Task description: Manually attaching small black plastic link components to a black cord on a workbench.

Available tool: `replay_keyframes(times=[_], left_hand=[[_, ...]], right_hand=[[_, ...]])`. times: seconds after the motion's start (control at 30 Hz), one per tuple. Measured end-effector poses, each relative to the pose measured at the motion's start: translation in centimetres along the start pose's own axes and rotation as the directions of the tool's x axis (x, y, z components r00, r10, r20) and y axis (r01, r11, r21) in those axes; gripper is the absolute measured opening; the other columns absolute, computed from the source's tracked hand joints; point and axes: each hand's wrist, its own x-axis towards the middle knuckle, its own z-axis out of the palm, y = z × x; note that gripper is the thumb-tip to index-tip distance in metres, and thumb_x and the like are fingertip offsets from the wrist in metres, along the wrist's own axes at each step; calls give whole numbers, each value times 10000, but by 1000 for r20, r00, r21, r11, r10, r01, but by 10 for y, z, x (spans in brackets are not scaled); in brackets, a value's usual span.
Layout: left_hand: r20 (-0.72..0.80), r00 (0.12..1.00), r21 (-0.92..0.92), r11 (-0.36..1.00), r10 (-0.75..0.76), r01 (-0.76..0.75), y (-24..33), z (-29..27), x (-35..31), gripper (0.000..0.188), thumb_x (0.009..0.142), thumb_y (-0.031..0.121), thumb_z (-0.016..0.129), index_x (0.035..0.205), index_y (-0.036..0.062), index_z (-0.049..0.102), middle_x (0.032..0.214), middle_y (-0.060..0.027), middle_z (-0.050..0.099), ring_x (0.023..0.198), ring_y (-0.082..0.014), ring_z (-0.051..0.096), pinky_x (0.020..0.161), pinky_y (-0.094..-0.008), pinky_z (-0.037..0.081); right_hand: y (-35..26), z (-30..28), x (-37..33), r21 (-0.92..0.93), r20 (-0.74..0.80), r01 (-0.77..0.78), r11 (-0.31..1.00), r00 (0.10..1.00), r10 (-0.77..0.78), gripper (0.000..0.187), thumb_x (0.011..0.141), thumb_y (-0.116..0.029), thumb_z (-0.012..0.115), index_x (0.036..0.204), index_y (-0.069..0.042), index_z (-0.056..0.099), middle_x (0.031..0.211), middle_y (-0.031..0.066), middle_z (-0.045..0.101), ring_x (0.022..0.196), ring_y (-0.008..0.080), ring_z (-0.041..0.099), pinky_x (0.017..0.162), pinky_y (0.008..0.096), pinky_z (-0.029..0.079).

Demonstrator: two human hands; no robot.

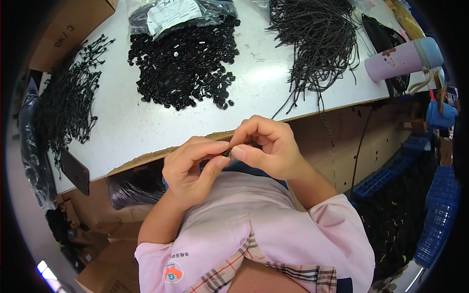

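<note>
In front of my chest, just off the table's near edge, both hands are closed with fingertips meeting. My left hand (190,168) pinches a small black piece (226,153) between thumb and forefinger. My right hand (268,149) is pinched against that same spot; its fingertips hide whatever it grips. On the table ahead lies a heap of small black shiny pieces (183,68). Right of it is a bundle of dark speckled cords (322,49), some ends hanging over the edge. At the left lies a tangle of thin black cords with small black parts on them (73,93).
A plastic bag with a white label (171,17) lies behind the heap. A phone (74,172) sits at the table's left corner, a cardboard box (73,31) far left. A lilac bottle (400,59) lies at right. Blue crates (439,210) stand below right.
</note>
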Motion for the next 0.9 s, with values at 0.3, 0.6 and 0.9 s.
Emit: replay_keyframes(times=[0.3,0.6,0.9], left_hand=[[75,946,330,887,316,-323,0,9,14,289,661,-69,630,929,37,637,849,-97,553,648,-147,535,513,-213,431],[-34,921,194,907,388,-375,-10,29,32,86,819,48,493,884,-8,500,945,-178,524,756,-211,560,688,-321,490],[245,880,-184,872,-407,454,11,34,84,202,907,183,384,817,9,433,761,-104,569,370,-50,403,353,-194,400]], right_hand=[[-4,-9,2,159,126,-135,978,985,116,165,818,-119,565,911,16,557,753,26,565,644,60,516,524,180,421],[-6,-14,7,-6,50,33,999,998,-32,73,761,-79,570,763,-16,533,658,6,539,547,63,482,469,205,383],[-34,-54,39,-786,289,547,289,737,-611,103,608,-63,600,653,-55,507,520,26,466,411,156,418,414,266,337]])
